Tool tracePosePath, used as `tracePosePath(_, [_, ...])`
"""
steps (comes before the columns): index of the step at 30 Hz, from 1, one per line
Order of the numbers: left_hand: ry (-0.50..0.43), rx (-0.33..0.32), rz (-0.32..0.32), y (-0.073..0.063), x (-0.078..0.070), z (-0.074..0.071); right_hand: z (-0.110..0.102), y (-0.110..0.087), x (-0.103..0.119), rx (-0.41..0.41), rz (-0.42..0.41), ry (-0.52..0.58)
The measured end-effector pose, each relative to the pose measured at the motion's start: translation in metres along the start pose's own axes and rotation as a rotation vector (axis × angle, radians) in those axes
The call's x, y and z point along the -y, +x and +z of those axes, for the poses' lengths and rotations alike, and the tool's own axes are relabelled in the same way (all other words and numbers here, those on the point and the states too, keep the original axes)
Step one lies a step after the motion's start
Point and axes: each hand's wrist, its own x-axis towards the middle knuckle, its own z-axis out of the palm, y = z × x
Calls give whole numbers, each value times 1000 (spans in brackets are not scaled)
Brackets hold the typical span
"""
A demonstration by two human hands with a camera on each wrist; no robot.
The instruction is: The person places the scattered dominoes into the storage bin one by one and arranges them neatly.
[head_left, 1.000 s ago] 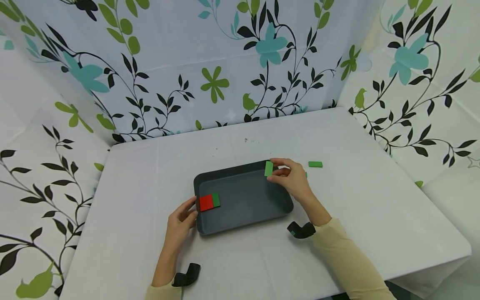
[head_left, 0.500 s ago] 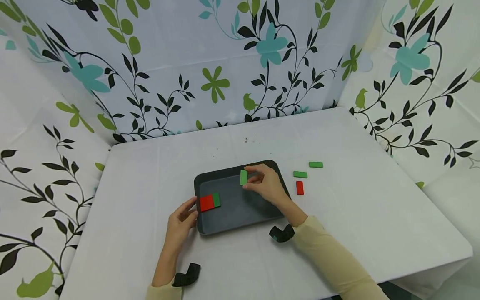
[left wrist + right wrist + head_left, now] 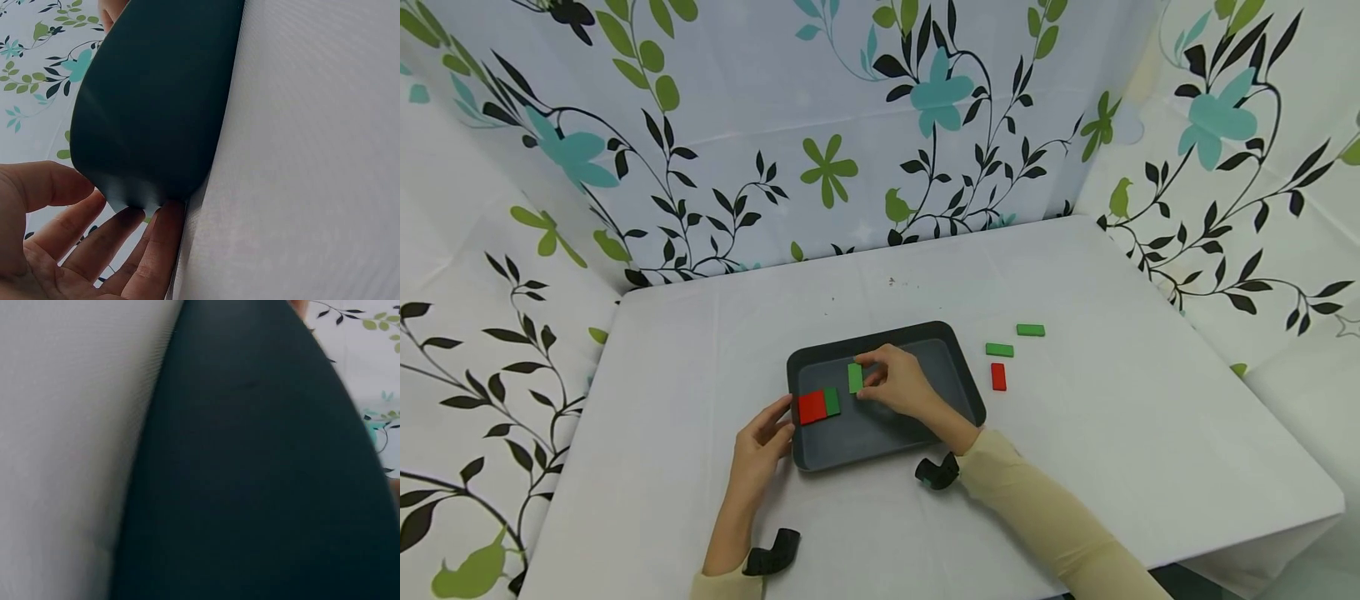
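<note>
A dark grey baking tray [image 3: 917,421] lies on the white-covered table. My right hand [image 3: 901,383] pinches a green block [image 3: 855,378] between thumb and fingers above the tray. Flat against the tray's left end sit a red piece [image 3: 812,407] and a green block beside it [image 3: 832,402]. My left hand [image 3: 762,442] rests its fingertips on the tray's left end. In the left wrist view the left hand [image 3: 94,244] has spread fingers touching the outer wall of the tray [image 3: 156,94]. The right wrist view shows mostly the tray's outside [image 3: 250,456], hiding the held block.
On the table [image 3: 1135,392], right of the tray, lie two green blocks, one nearer [image 3: 999,350] and one farther back [image 3: 1031,330], and a red block [image 3: 998,377]. A patterned curtain [image 3: 737,125] stands behind the table and along both sides.
My right hand has carried the green block leftward across the tray, towards the pieces at its left end. The left hand and the tray have stayed in place.
</note>
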Motion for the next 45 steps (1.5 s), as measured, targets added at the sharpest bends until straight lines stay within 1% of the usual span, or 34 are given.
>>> tracePosePath(6, [-4,0,-4,0,0,0,11,9,2,89,23,-90])
tracePosePath(11, [-1,3,-1,0,0,0,16,14,1,132,55,-166])
tracePosePath(16, [3,3,1,0,0,0,19,16,-1,168,49,-222])
tracePosePath(30, [1,4,-3,0,0,0,23,14,-5,191,62,-213])
tracePosePath(37, [17,-3,-5,1,0,0,24,14,-7,189,27,-252])
tracePosePath(42, [13,1,2,0,0,0,18,11,-5,186,23,-232])
tracePosePath(45, [10,-6,-1,0,0,1,8,6,-3,159,-9,-213])
